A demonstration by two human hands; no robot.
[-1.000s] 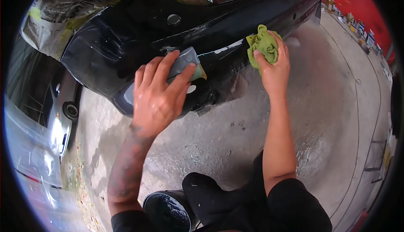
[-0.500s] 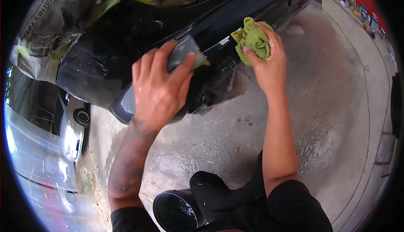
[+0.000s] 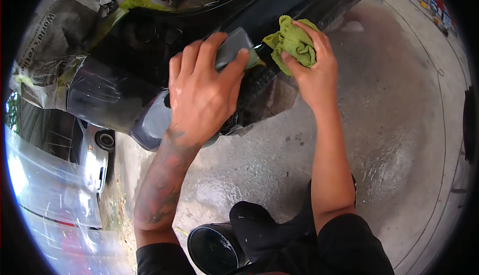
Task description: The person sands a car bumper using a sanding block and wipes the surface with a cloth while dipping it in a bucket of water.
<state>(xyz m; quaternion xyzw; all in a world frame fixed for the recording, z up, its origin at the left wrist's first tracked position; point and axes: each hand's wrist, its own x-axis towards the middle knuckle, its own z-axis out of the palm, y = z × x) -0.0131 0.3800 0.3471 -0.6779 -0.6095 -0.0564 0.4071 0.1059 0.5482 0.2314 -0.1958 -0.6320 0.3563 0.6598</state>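
My left hand (image 3: pixel 204 88) is closed on a grey block (image 3: pixel 235 45) with a greenish-yellow edge, held against the glossy black car panel (image 3: pixel 117 93). To the right, my right hand (image 3: pixel 314 63) grips a crumpled green cloth (image 3: pixel 294 44) beside the lower edge of the panel. Whether the cloth touches the panel cannot be made out. Newspaper (image 3: pixel 50 40) with yellow-green tape covers the part above the panel. The underside of the block is hidden.
A black bucket (image 3: pixel 193 249) stands on the wet concrete floor (image 3: pixel 269 165) by my knee. Bottles and cans (image 3: pixel 433 6) line the red wall at the upper right. A silver car (image 3: pixel 95 160) is at the left.
Both hands have shifted in view: the left one, with the block, to the right and up, the right one, with the cloth, to the left and up. The camera view has also moved.
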